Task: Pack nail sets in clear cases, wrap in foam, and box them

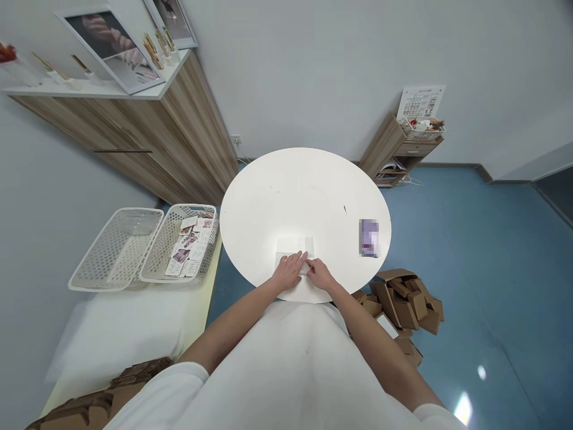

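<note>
A thin white sheet-like wrapping (295, 243) lies near the front edge of the round white table (290, 191). It looks partly see-through, and its exact kind is hard to make out against the white top. My left hand (289, 272) lies flat over its lower part, fingers stretched out. Close beside it, my right hand (320, 273) has its fingers curled together at the wrapping's right edge, with the fingertips meeting those of the left. Both hands cover the lower part of the wrapping.
A purple item, blurred out (369, 237), lies on the table's right. Two white baskets stand at the left, one (147, 272) holding printed cards (190, 246). Cardboard boxes (405, 301) are piled on the floor at right. A wooden cabinet (192, 131) and small shelf (380, 149) stand behind.
</note>
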Tool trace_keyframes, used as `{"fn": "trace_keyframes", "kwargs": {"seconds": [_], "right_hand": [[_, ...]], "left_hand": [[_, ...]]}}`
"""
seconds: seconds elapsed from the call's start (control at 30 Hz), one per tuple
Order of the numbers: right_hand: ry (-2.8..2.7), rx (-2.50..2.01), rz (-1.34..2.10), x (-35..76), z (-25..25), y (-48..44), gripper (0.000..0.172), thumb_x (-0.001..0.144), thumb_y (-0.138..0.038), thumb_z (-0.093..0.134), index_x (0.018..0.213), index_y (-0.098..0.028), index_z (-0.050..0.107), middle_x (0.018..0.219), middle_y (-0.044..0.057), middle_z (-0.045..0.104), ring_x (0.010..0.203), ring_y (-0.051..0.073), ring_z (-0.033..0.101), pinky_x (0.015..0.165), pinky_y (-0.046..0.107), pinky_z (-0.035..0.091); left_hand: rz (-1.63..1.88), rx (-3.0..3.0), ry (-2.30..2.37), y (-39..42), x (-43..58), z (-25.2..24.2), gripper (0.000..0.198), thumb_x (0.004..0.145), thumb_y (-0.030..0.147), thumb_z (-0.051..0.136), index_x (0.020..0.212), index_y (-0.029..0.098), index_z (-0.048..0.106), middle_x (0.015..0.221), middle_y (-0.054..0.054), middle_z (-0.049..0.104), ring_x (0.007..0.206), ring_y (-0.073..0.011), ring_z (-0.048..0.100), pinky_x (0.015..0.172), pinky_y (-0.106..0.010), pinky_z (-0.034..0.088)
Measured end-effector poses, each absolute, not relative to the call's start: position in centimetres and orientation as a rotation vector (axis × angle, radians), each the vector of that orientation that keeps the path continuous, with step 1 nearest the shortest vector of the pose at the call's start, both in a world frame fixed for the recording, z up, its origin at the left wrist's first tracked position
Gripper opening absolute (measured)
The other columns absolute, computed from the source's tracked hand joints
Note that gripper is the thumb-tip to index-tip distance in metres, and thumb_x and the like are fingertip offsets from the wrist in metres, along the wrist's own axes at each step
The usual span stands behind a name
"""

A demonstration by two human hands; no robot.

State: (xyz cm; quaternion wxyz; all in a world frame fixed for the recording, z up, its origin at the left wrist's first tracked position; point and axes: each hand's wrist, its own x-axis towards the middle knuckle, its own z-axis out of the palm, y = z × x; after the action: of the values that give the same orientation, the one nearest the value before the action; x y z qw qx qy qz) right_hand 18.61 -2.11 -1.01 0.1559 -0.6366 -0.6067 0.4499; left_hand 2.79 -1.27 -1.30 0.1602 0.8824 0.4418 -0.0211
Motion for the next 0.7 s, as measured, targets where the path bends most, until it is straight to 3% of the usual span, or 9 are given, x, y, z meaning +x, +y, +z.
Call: {"fn": "trace_keyframes", "kwargs": {"seconds": [0.13,0.27,0.4,0.5,0.6,0.7], "right_hand": [[-1.78,-1.81,1.289,19.8,-1.0,-2.1,0.032,0.072,-0.01,0.04,0.096,-0.02,0.06,0.092,0.003,0.057,0.084,0.014,0.053,0.077,0.027,0.042],[-1.84,-1.898,1.144,20.5,-0.9,-2.1,0.048,0.077,-0.011,0.039,0.125,-0.021,0.042,0.116,0.007,0.047,0.095,0.015,0.052,0.085,0.029,0.04],[-2.126,-1.935,1.034,19.6,-0.9,-1.9,0.057,0.077,-0.017,0.05,0.131,-0.025,0.033,0.13,0.009,0.033,0.105,0.02,0.049,0.082,0.031,0.042],[-2.188,-1.982,1.029,18.4,-1.1,-1.8,0.058,0.079,-0.019,0.049,0.133,-0.024,0.028,0.133,0.012,0.029,0.101,0.022,0.052,0.08,0.032,0.042],[-2.201,-1.992,1.017,17.2,-1.3,-1.8,0.059,0.08,-0.021,0.048,0.134,-0.021,0.025,0.133,0.015,0.026,0.097,0.024,0.054,0.079,0.033,0.042],[-2.199,-1.989,1.017,16.0,-1.4,-2.1,0.06,0.079,-0.022,0.05,0.133,-0.02,0.024,0.132,0.016,0.026,0.096,0.025,0.055,0.079,0.034,0.042]], "left_hand": [[-0.126,2.57,1.241,-1.6,2.9,-1.6,0.067,0.073,0.024,0.052,0.134,0.023,0.025,0.141,-0.01,0.029,0.129,-0.0274,0.022,0.1,-0.046,0.021],[-0.162,2.582,1.246,-1.5,2.8,-1.7,0.063,0.072,0.022,0.053,0.131,0.024,0.03,0.141,-0.008,0.029,0.13,-0.0278,0.02,0.1,-0.049,0.02],[-0.167,2.546,1.296,-1.7,2.4,-1.5,0.065,0.071,0.025,0.054,0.131,0.025,0.029,0.143,-0.009,0.023,0.132,-0.0284,0.015,0.101,-0.05,0.019],[-0.15,2.353,1.529,-2.6,1.1,-1.6,0.072,0.072,0.033,0.054,0.135,0.023,0.021,0.146,-0.012,0.013,0.132,-0.0315,0.012,0.099,-0.051,0.021],[-0.092,1.885,1.929,-4.0,-1.4,-2.4,0.076,0.076,0.045,0.047,0.136,0.015,0.012,0.143,-0.02,0.013,0.129,-0.0352,0.021,0.091,-0.049,0.033],[-0.011,1.625,2.061,-5.0,-3.6,-3.6,0.071,0.078,0.047,0.043,0.133,0.011,0.017,0.135,-0.024,0.03,0.122,-0.0336,0.034,0.086,-0.043,0.039]]}}
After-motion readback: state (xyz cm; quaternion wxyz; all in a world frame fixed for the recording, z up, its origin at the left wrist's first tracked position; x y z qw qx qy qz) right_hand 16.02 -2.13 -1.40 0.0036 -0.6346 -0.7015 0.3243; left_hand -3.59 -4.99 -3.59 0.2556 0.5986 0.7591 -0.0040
